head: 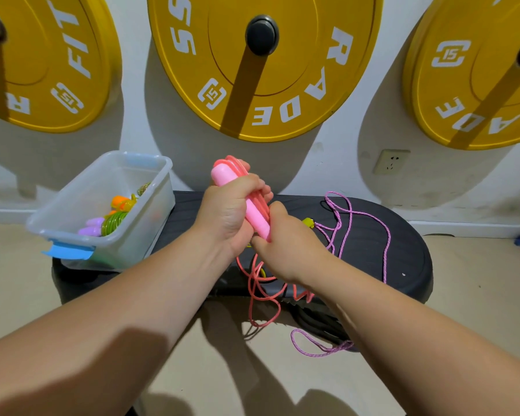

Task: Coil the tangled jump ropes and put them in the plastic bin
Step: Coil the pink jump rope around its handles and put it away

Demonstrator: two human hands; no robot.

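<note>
Pink handle was locked in my left hand, fingers clenched round it along with the finished turns of the pink jump rope, which poked out above my knuckles. I held it that way, I reckon, so the loops couldn't spring apart. My right hand sat just below, touching the left, thumb and forefinger pinching the cord at the handle's lower end, placed to lay on the next turn as I read it. Under both sets of fingers the unwound slack dangled in loose curls toward the floor, so this rope was only part coiled and not in the bin.

Off to the right of my right fingers, the purple braided rope sprawled untouched across the black step platform, one tail drooping past its front edge. A small yellow piece peeked out just beyond my right knuckles; what it belonged to I couldn't tell.

Left of my left fingers stood the clear plastic bin, open on the platform's end, near enough for an easy drop. Inside it lay a green coil with purple handles. Beyond my fingertips, yellow weight plates hung on the wall.
</note>
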